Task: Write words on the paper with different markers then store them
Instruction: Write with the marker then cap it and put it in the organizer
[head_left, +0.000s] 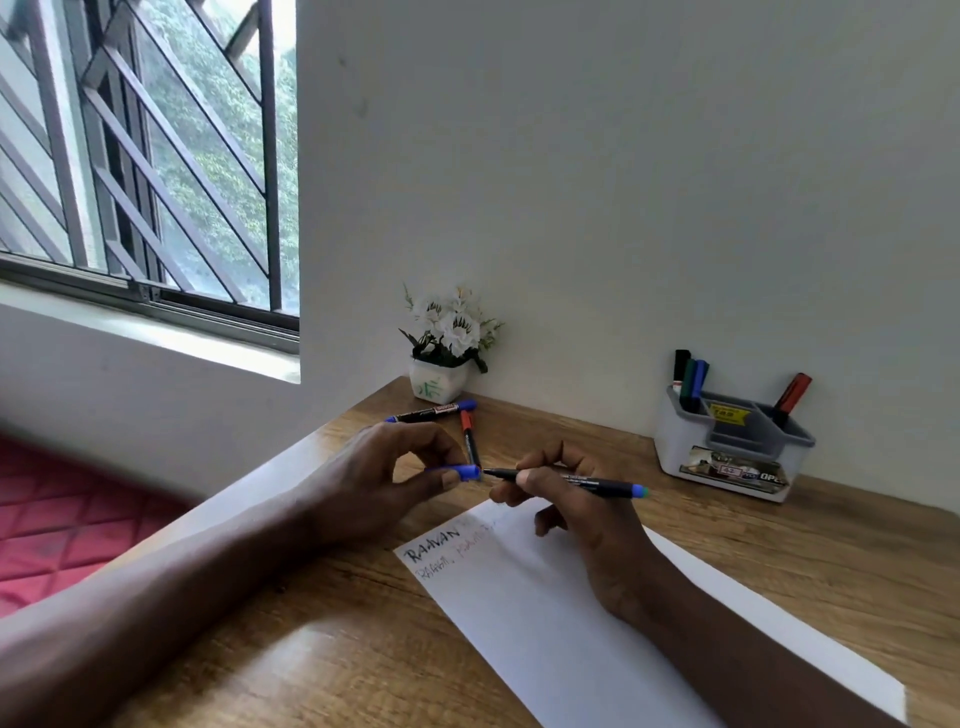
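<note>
A white sheet of paper (545, 623) lies on the wooden desk, with black and faint red words near its top left corner. My right hand (576, 504) grips a dark marker with a blue end (597, 483), its bare tip pointing left. My left hand (384, 478) pinches the blue cap (460, 472) just left of that tip, close to it but apart. Behind my hands lie a blue-capped marker (431, 412) and a red-capped marker (469, 436). A grey pen holder (727, 447) at the back right has several markers standing in it.
A small white pot of artificial white flowers (444, 353) stands in the desk's back corner by the wall. A barred window is at the upper left, and a red quilted surface (62, 519) lies left of the desk. The wooden desk (779, 561) extends right of the paper.
</note>
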